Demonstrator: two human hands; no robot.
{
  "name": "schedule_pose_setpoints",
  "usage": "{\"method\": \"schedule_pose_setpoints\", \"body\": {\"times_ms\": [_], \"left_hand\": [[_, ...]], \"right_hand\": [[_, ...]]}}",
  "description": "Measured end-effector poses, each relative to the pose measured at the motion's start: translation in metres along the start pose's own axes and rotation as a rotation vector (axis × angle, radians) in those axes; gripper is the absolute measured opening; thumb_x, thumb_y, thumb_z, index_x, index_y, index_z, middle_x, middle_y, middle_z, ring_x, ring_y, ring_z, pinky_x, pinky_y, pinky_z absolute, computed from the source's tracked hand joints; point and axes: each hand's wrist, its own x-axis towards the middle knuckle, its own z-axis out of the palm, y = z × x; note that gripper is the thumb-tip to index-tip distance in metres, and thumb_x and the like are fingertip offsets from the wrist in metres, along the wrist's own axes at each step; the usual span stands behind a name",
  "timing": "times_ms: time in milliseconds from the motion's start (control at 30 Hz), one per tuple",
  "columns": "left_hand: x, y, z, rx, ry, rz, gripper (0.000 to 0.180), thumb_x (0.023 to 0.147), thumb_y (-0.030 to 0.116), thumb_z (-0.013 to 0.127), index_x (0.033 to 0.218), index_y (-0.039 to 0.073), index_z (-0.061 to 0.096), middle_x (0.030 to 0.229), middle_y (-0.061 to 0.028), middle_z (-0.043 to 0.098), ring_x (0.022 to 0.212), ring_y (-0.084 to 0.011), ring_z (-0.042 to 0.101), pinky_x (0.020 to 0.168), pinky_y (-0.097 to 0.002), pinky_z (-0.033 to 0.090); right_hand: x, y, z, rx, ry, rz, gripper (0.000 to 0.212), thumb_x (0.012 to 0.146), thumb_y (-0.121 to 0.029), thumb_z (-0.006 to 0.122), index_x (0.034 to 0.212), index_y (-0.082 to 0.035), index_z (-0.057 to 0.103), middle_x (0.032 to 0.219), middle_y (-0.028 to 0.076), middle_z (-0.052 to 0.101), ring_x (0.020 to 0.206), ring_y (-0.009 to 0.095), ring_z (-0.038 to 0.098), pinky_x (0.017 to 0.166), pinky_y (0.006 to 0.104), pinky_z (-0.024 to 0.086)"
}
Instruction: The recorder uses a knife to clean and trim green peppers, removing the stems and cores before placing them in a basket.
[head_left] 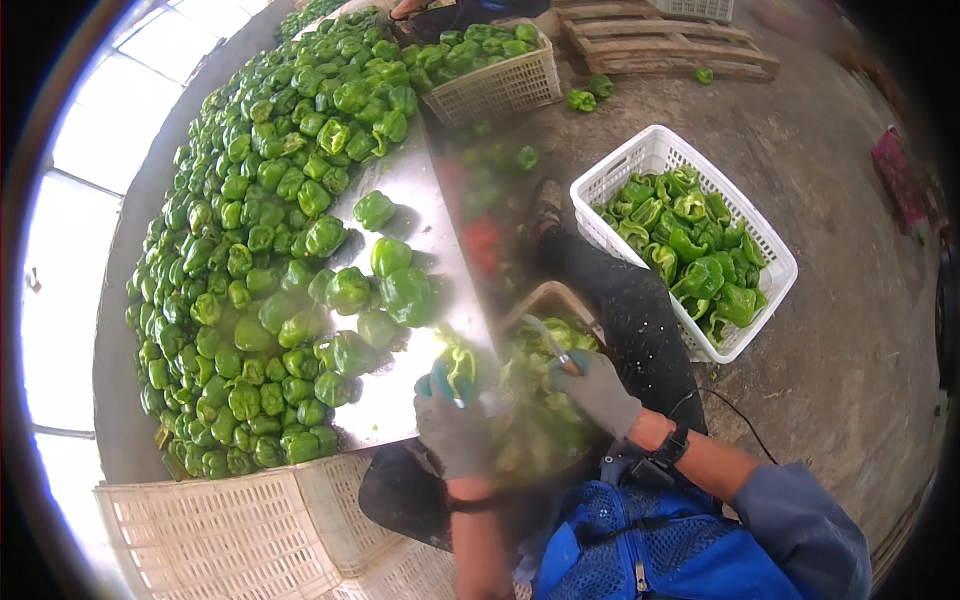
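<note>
While our left hand (452,430) reaches up from the lower edge with its forearm nearly upright, its gloved fingers close around a cut green pepper (460,368), held at the near right corner of the metal tabletop (445,265). The glove is grey with teal fingertips, the back of the hand faces us, and a dark band (470,503) rings the wrist. Our right hand (598,390) comes in slantwise from the lower right, elbow out, knuckles up; its fingers are wrapped around the handle of a curved tool (571,366), whose pale metal end bends away up and left. A dark watch (674,445) sits on that wrist.

Between the two hands and below them, we see a tan container (553,288) of light green pepper pieces (535,430), partly blurred. To the left of our hands, a few whole peppers (408,296) lie loose on the metal, beside a large heap of green peppers (240,250). To the right, past our dark-trousered leg (640,310), a white crate (598,226) on the floor holds opened peppers (700,240). Farther off we see a pepper-filled crate (500,92) and a wooden pallet (665,45).
</note>
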Motion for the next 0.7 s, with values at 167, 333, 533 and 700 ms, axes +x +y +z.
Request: {"method": "schedule_pose_setpoints", "body": {"times_ms": [167,333,533,700], "left_hand": [[0.003,-0.055,0.016,0.244,-0.396,-0.145,0.044,0.096,0.045,0.074,0.126,0.013,0.073,0.106,-0.0159,0.077,0.101,-0.037,0.074,0.086,-0.0499,0.059],[0.011,-0.066,0.025,0.264,-0.508,-0.099,0.041,0.093,0.047,0.077,0.117,0.014,0.076,0.102,-0.0164,0.079,0.101,-0.0367,0.075,0.087,-0.0507,0.059],[0.001,-0.08,0.028,0.227,-0.471,-0.061,0.036,0.09,0.044,0.079,0.108,0.012,0.078,0.099,-0.0173,0.079,0.097,-0.0388,0.075,0.087,-0.0504,0.059],[0.003,-0.062,0.027,0.261,-0.565,-0.204,0.037,0.088,0.041,0.081,0.113,0.013,0.079,0.1,-0.0192,0.079,0.095,-0.041,0.076,0.085,-0.0512,0.06]], "right_hand": [[0.028,-0.016,0.03,-0.213,0.035,-0.378,0.03,0.091,-0.029,0.075,0.106,-0.004,0.071,0.088,0.017,0.072,0.083,0.038,0.071,0.078,0.0477,0.056],[0.057,-0.033,0.068,-0.37,-0.004,-0.618,0.037,0.096,-0.036,0.074,0.116,-0.006,0.065,0.1,0.019,0.071,0.095,0.042,0.07,0.085,0.0515,0.054],[0.088,-0.025,0.116,-0.537,-0.138,-0.624,0.034,0.096,-0.032,0.07,0.112,-0.004,0.062,0.1,0.022,0.072,0.097,0.043,0.069,0.086,0.0521,0.054],[0.099,-0.007,0.124,-0.584,-0.094,-0.712,0.029,0.094,-0.028,0.069,0.107,-0.003,0.063,0.097,0.022,0.072,0.095,0.045,0.069,0.086,0.0531,0.054]]}}
